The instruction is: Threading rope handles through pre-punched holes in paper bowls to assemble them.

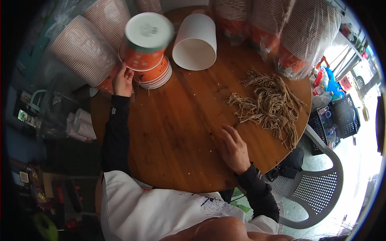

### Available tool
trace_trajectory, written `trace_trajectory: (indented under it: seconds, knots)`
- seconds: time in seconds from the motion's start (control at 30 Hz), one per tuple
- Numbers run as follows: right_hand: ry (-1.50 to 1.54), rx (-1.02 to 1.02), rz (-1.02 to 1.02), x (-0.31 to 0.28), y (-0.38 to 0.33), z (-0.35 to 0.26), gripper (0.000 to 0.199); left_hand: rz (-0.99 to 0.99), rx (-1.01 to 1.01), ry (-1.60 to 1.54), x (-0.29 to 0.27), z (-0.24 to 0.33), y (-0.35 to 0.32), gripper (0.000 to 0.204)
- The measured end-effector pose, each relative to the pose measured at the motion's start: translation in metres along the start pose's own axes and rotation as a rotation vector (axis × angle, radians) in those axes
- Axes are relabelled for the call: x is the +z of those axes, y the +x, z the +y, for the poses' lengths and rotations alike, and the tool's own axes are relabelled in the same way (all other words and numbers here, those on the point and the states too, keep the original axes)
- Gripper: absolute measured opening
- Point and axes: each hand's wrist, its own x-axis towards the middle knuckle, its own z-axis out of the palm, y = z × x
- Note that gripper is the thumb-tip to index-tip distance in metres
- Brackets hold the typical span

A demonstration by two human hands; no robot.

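Head view shows a round brown wooden bench [177, 132], where the work seems to be only partly done. The left grip [123, 81] appears to pinch the lower rim of an orange-red paper tub with green band and pale base [146, 44]. This tub is upside down, at the far left part of the bench, directly above a short stack of orange paper tubs with white rims [156, 76]. Whether it sits fully on them, I cannot tell, because it is blurred. The right grip [234, 152] is empty, its fingers loosely spread above the bench.

Beside the short stack, a white ribbed column of nested tubs [198, 31] lies on its side, mouth toward the person. By my judgement, much is left: tall tub stacks in clear plastic [309, 36] stand at both far sides, and a tangled heap of beige strings [273, 102] lies loose at the right. One thin strand [149, 92] hangs from the short stack; how many tubs there are finished, I cannot tell.
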Motion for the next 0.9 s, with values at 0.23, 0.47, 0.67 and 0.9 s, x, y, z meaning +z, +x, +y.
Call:
trace_trajectory:
  seconds: [0.23, 0.47, 0.67, 0.9]
  knots:
    - [0.293, 0.157, -0.017, -0.002, 0.001, -0.011, 0.022, 0.216, -0.344, -0.056, -0.079, -0.050, 0.011, 0.012]
    - [2.202, 0.103, -0.328, -0.061, 0.036, -0.088, 0.080, -0.010, -0.412, 0.262, 0.006, -0.074, -0.090, 0.048]
    - [2.479, -0.226, -0.533, -0.049, 0.024, -0.140, 0.085, -0.213, -0.075, 0.539, 0.050, -0.096, -0.119, 0.055]
    - [2.374, -0.366, -0.520, -0.010, 0.006, -0.174, 0.086, -0.531, 0.001, 0.662, 0.058, -0.093, -0.146, 0.060]
